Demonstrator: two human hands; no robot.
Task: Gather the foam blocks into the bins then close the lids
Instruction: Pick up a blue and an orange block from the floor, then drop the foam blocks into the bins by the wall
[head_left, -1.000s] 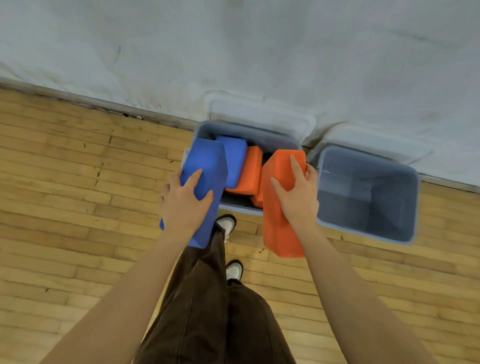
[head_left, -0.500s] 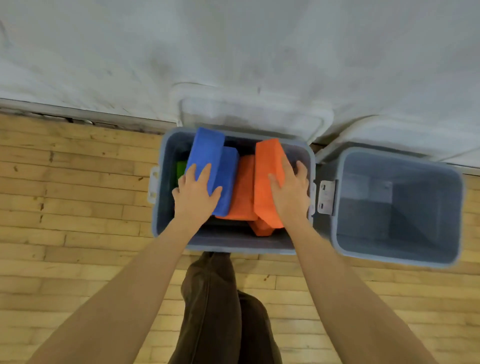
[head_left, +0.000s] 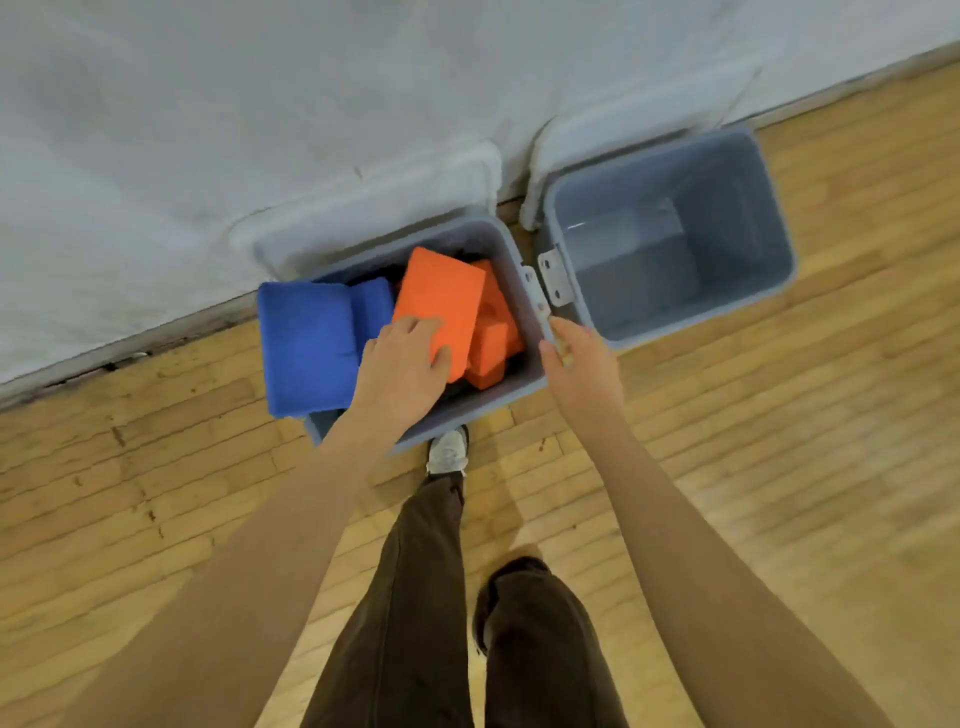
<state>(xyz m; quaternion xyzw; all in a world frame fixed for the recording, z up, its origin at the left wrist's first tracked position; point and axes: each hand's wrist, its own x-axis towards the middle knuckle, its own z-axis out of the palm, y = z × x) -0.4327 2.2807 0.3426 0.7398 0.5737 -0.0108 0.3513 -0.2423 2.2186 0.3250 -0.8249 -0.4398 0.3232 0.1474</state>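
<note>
Two grey bins stand side by side against the white wall, lids swung back. The left bin (head_left: 519, 270) holds several foam blocks. A big blue block (head_left: 306, 348) lies tilted over its left rim, a smaller blue one (head_left: 371, 306) beside it. An orange block (head_left: 441, 301) lies on top, more orange pieces (head_left: 491, 348) under it. My left hand (head_left: 402, 364) rests fingers-down on the near end of the top orange block. My right hand (head_left: 576, 364) touches the left bin's near right corner, holding nothing. The right bin (head_left: 774, 218) holds no blocks.
Both white lids (head_left: 374, 208) lean back against the wall behind the bins. Metal latches (head_left: 553, 275) sit between the two bins. My legs and shoe (head_left: 447, 452) stand just in front of the left bin on the wood floor.
Both hands let go of the blocks they carried; those now lie in the left bin. My left hand shifted onto the orange block, my right hand moved out to the bin's rim.
</note>
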